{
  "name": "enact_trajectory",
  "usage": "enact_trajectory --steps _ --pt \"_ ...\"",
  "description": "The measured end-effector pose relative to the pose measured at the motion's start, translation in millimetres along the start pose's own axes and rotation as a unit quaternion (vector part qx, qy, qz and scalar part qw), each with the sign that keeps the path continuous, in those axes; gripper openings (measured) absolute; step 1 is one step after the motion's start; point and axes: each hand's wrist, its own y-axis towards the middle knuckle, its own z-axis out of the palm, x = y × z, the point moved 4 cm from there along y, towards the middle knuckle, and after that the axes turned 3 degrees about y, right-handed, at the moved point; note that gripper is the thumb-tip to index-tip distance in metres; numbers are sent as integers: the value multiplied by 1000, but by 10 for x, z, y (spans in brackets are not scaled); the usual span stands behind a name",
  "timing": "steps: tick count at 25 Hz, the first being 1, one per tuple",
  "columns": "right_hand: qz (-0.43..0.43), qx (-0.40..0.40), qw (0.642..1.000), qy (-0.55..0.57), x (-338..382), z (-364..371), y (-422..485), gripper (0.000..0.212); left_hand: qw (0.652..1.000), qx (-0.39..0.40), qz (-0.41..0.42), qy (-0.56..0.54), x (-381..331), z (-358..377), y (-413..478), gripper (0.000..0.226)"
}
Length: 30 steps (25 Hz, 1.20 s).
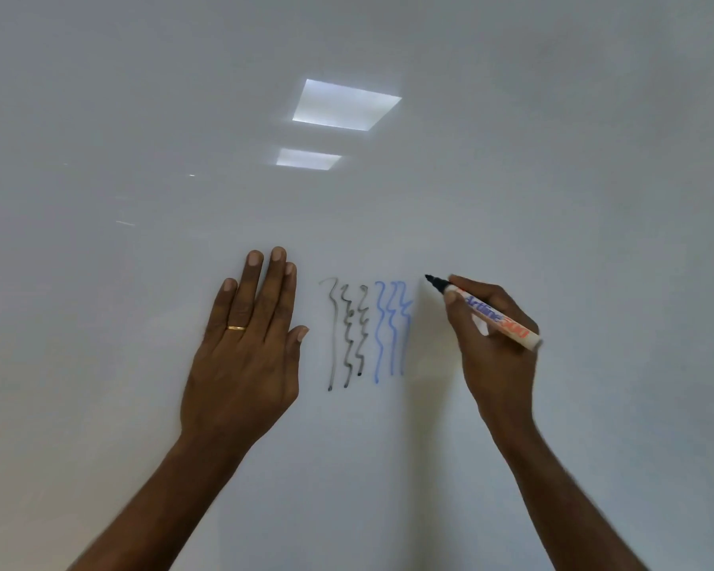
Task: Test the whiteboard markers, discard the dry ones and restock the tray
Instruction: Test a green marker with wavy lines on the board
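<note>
Two bare forearms rise from the bottom edge of the frame. At lower centre the left hand (244,356) lies flat on the whiteboard (141,117), its fingers straight and close together, with a gold ring (237,328) on one finger. At centre right the right hand (495,348) pinches an uncapped whiteboard marker (487,313) between thumb and fingers. The dark tip points to the upper left; whether it touches the board cannot be told. Between the hands run three wavy black lines (347,335) and three wavy blue lines (390,327), the blue nearer the marker. Two ceiling-light reflections (345,105) shine at upper centre.
</note>
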Motion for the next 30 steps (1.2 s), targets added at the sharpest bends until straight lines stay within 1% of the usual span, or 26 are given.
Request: enact_trajectory --steps 2,5,9,12,14,18,21,23,26,30 --pt "-8 13 1000 -22 -45 59 56 9 1000 -1 -1 2 1 9 -14 62" --pt "-15 -10 999 -40 -176 -44 -45 10 1000 -1 -4 2 -5 12 -3 62" --pt "-4 -6 997 -72 -414 -237 -387 19 1000 1 -4 7 -11 20 -6 62" --pt "-31 10 995 -89 -559 -334 -718 8 1000 3 -8 9 -16 20 -10 62" --pt "-36 22 994 -98 -587 -351 -833 9 1000 5 -9 8 -11 19 -15 62" --pt "-62 16 996 -65 -391 -231 -520 8 1000 5 -11 6 -18 4 -10 61" --pt "-88 46 994 -55 -275 -53 -199 16 1000 5 -11 7 -13 5 -16 61" --pt "-104 59 990 -74 -317 -32 -82 18 1000 6 -12 4 -9 6 -22 61" --pt "-80 36 992 -93 -478 -122 -111 16 1000 11 -14 2 -11 12 -22 61" --pt "-68 40 990 -121 -640 -234 -490 13 1000 16 -12 3 -15 29 -29 61"
